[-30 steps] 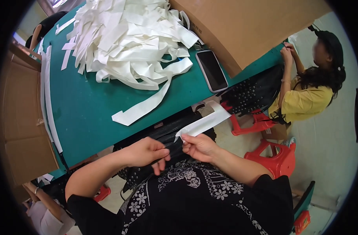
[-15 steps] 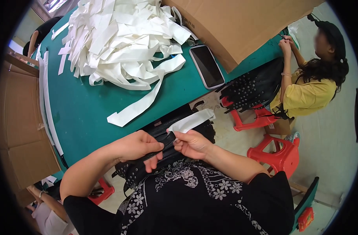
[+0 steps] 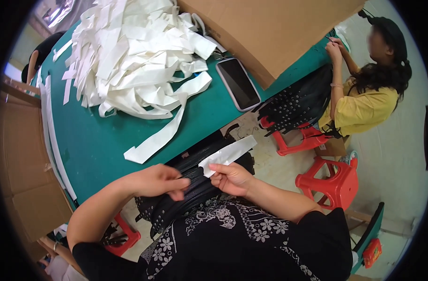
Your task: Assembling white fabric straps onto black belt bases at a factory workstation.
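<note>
A white fabric strip (image 3: pixel 235 149) is pinched between the thumb and fingers of my right hand (image 3: pixel 231 179), its free end pointing up to the right. A bit of black shows at the strip's left end, but I cannot tell what it is. To the left, my left hand (image 3: pixel 163 181) hovers over the bundle of black straps (image 3: pixel 194 161) across my lap, its fingers bent and smeared by motion. Some of these straps carry metal eyelets. On the green table (image 3: pixel 101 145) lies a large heap of similar white strips (image 3: pixel 134 61).
A phone (image 3: pixel 239 84) lies near the table edge beside a big cardboard box (image 3: pixel 270 37). At the right, a person in yellow (image 3: pixel 364 107) works with both hands over black eyeleted straps (image 3: pixel 296 105). A red stool (image 3: pixel 328 182) stands nearby. Another cardboard box (image 3: pixel 26 159) is at the left.
My left hand has let go of the black strap it held by my right hand and drawn slightly away. The white strip now lies flatter across my right fingers. The view has shifted slightly.
</note>
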A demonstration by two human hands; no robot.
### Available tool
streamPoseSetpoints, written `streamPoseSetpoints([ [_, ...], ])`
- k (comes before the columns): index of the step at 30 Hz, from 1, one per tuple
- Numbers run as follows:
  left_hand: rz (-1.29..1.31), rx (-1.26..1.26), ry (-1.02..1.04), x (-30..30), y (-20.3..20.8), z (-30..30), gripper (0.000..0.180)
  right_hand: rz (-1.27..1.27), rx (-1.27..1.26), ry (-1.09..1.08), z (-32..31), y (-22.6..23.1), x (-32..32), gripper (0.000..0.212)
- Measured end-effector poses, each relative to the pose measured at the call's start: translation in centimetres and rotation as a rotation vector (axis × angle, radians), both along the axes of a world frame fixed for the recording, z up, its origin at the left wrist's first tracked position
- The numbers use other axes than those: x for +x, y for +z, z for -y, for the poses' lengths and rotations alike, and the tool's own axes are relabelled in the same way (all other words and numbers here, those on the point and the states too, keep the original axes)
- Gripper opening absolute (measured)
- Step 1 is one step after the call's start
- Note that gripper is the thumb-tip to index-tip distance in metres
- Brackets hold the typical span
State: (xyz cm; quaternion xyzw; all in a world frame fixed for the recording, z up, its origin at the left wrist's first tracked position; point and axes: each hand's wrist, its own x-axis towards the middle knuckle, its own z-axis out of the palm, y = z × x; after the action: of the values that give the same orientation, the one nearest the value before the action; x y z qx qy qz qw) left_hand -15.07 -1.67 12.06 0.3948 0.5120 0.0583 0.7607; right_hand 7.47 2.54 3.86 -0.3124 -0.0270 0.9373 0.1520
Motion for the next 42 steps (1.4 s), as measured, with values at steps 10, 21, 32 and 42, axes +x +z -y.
streamPoseSetpoints([
  [10, -0.06, -0.07, 0.05, 0.0, 1.9, -0.5, 0.028, -0.007, -0.018, 0.053, 0.5, 1.7, -2.1, 0.009],
  [21, -0.028, -0.025, 0.064, -1.5, 1.4, 1.1, 0.025, -0.081, 0.059, 0.102, 0.6, 0.8, -2.8, 0.022],
  [32, -0.11, 0.037, -0.014, -3.5, 1.8, 2.3, 0.024, -0.078, 0.167, 0.112, 0.8, 1.2, -4.2, 0.029],
  [42, -0.084, -0.091, 0.299, -1.6, 1.1, 1.8, 0.019, -0.093, 0.157, 0.1, 1.0, 1.0, -4.2, 0.026],
])
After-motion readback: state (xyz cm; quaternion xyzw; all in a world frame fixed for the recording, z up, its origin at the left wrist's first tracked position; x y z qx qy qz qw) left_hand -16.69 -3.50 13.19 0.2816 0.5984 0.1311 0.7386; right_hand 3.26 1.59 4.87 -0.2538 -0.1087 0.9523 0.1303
